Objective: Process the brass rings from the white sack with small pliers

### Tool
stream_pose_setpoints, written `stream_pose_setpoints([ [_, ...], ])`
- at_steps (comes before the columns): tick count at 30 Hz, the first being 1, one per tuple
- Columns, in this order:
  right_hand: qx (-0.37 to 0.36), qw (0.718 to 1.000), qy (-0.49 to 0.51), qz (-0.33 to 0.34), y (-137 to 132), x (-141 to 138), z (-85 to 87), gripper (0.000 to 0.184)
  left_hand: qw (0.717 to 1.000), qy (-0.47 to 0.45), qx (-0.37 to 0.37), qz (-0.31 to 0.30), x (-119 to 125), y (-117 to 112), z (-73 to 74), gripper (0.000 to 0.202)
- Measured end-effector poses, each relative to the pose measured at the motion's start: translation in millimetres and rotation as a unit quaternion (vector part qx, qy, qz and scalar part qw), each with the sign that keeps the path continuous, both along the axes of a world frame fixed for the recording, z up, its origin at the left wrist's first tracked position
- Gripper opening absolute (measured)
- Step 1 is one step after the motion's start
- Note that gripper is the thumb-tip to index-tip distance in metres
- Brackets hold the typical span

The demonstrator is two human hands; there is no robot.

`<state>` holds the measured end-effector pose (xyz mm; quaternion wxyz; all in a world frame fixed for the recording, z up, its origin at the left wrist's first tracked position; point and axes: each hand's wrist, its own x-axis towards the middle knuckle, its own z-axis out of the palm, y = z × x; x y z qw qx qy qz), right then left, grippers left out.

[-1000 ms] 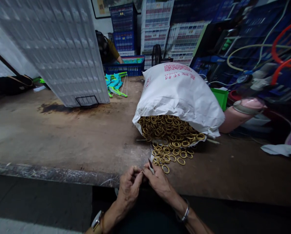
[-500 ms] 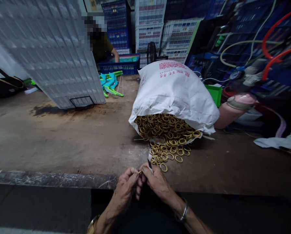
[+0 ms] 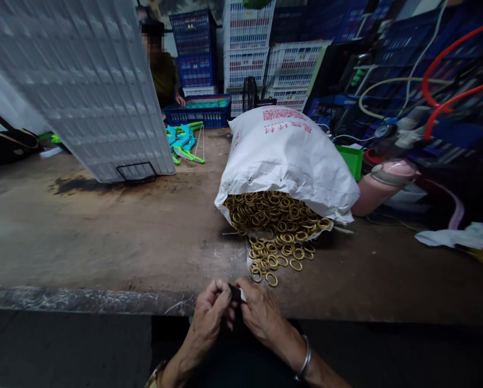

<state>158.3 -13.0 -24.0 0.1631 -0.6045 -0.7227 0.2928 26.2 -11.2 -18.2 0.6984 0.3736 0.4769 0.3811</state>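
My left hand (image 3: 209, 317) and my right hand (image 3: 261, 310) meet at the near edge of the worn wooden table (image 3: 104, 237). Both are closed, fingertips together, on a small dark tool (image 3: 236, 292) with a pale tip. What else they pinch is hidden. Just beyond them lie several loose brass rings (image 3: 277, 256), spilled from the open mouth of a white sack (image 3: 290, 156) lying on its side and full of rings.
A white ribbed panel (image 3: 88, 86) leans at the back left on a black wire stand. Blue-green plastic parts (image 3: 184, 142) lie behind it. Another person (image 3: 163, 70) stands by blue and white crates. A pink cylinder (image 3: 381, 186), green box, hoses and a rag crowd the right.
The tool's blade, upright between my hands before, now lies low and nearly hidden between my fingertips. The brass ring seen there half a second ago no longer shows. The view shifted slightly.
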Motion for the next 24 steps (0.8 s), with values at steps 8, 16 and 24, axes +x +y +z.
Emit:
stream_pose_setpoints([
  [8,-0.005,0.999,-0.002,0.041,-4,6,8.2,0.030,0.996,0.029,0.083,-0.027,-4,-4,1.1,0.031],
  [16,0.026,0.999,-0.038,0.007,-10,14,8.3,0.032,0.995,-0.021,0.072,-0.067,-10,-13,14.3,0.027],
  [24,0.064,0.976,-0.086,-0.191,-6,63,-7.1,0.017,0.985,-0.161,-0.057,-0.020,-7,0,9.6,0.018],
])
